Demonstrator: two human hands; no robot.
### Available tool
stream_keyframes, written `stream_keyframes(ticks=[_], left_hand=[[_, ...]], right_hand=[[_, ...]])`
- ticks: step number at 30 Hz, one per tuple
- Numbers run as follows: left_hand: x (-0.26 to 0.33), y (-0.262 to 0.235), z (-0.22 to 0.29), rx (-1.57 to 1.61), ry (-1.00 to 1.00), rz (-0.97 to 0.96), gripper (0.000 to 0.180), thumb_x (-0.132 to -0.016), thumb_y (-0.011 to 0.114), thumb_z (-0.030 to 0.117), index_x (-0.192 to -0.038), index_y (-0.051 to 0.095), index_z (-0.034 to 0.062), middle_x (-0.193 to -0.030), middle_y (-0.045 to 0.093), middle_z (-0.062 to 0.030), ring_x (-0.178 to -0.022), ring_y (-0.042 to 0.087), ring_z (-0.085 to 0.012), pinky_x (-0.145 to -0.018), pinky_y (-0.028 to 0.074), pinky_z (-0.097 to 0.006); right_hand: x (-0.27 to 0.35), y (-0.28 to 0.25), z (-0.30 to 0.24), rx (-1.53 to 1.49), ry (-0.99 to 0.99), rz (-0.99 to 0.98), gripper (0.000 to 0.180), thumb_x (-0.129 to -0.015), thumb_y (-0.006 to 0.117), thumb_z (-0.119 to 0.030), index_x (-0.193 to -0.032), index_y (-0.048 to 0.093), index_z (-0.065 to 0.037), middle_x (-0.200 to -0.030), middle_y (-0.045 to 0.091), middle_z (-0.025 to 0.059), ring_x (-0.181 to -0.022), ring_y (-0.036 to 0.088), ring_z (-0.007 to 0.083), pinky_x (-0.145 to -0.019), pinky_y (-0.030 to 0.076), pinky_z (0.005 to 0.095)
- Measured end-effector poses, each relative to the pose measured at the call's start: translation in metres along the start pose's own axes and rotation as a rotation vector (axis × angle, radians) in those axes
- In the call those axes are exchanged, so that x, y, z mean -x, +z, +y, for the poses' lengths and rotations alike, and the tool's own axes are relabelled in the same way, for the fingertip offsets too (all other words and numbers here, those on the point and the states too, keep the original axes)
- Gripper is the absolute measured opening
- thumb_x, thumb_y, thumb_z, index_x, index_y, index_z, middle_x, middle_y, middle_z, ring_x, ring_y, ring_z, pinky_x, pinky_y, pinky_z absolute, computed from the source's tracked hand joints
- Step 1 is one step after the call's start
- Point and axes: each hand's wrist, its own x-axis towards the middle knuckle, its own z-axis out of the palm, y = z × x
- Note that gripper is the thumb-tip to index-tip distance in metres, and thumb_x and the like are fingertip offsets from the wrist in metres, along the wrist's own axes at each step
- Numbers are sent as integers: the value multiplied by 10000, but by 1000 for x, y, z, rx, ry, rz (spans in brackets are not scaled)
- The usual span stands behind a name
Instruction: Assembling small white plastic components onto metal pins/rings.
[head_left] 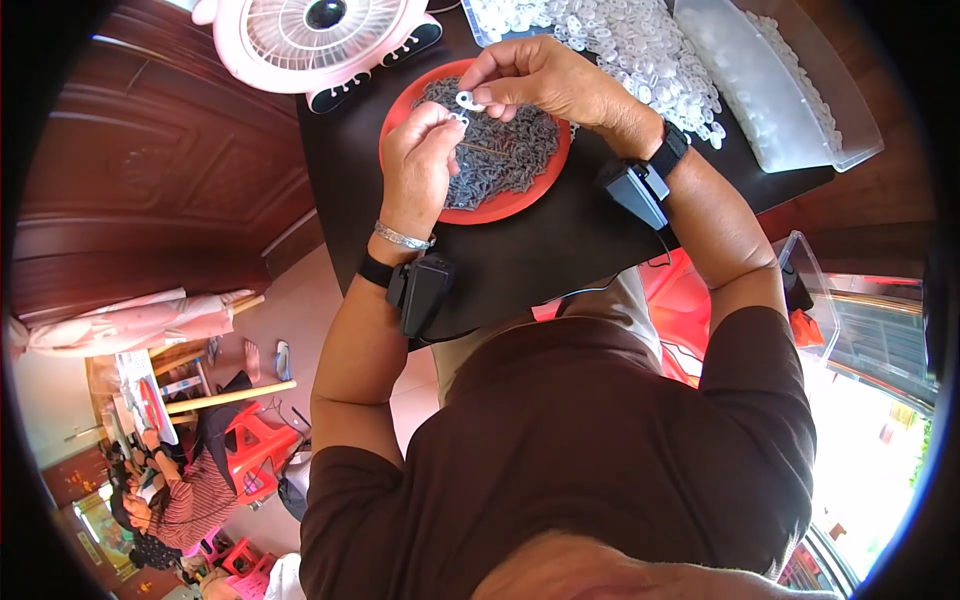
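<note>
My two hands meet above a round red tray (553,187) heaped with small grey parts (510,165). Between thumb and fingers, my right hand (545,82) pinches a small white oval piece with a hole (466,100). Just below it, my left hand (418,160) is closed, with another small white piece (460,119) at its fingertips. A thin tan stick (484,150) stretches rightward from beside the left fingers over the grey parts; I cannot make out whether that hand grips it. The two white pieces are close together, and whether they touch is unclear.
Many white oval pieces (650,70) lie piled at the far right of the dark table (500,270). A translucent bin (770,105) holds more. A pink fan (325,50) stands far left. Red stools (258,450) and a person in stripes (200,500) are at lower left.
</note>
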Motion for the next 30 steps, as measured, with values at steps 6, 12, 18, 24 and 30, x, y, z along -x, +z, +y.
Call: stream_keyframes(ticks=[6, 12, 18, 24, 30], left_hand=[[0, 1, -1, 11, -3, 9, 142, -840, 548, 101, -722, 554, 22, -570, 469, 14, -486, 441, -58, -459, 344, -205], [0, 1, -3, -4, 1, 3, 142, -843, 545, 104, -732, 558, 18, -570, 472, 12, -480, 438, -60, -458, 345, -205], [0, 2, -7, 35, 20, 8, 145, -853, 531, 112, -750, 559, 13, -572, 481, 7, -477, 442, -62, -455, 348, -204], [4, 6, -5, 200, 16, 36, 138, -865, 513, 128, -793, 566, 23, -605, 509, 4, -487, 468, -70, -444, 349, -199], [2, 1, -5, 205, -43, 2, 218, -894, 491, 204, -922, 580, 6, -659, 548, -26, -529, 517, -103, -471, 371, -199]], right_hand=[[0, 1, 0, 31, 2, -10, 210, -856, 634, -121, -1019, 627, 11, -822, 629, 19, -724, 568, 63, -658, 479, 196], [1, 5, 0, 96, 2, -22, 214, -851, 638, -142, -1010, 634, 1, -821, 630, 18, -725, 565, 64, -665, 474, 201], [3, 12, -5, 154, -14, 0, 200, -842, 642, -119, -1001, 636, 2, -817, 627, 14, -742, 564, 63, -680, 472, 207], [4, 22, -2, 259, -160, 65, 230, -781, 703, -71, -981, 618, 3, -843, 624, 12, -771, 583, 78, -726, 484, 230], [6, 25, -9, 408, -220, 64, 246, -769, 713, -82, -985, 618, -12, -825, 632, 41, -737, 598, 98, -699, 500, 245]])
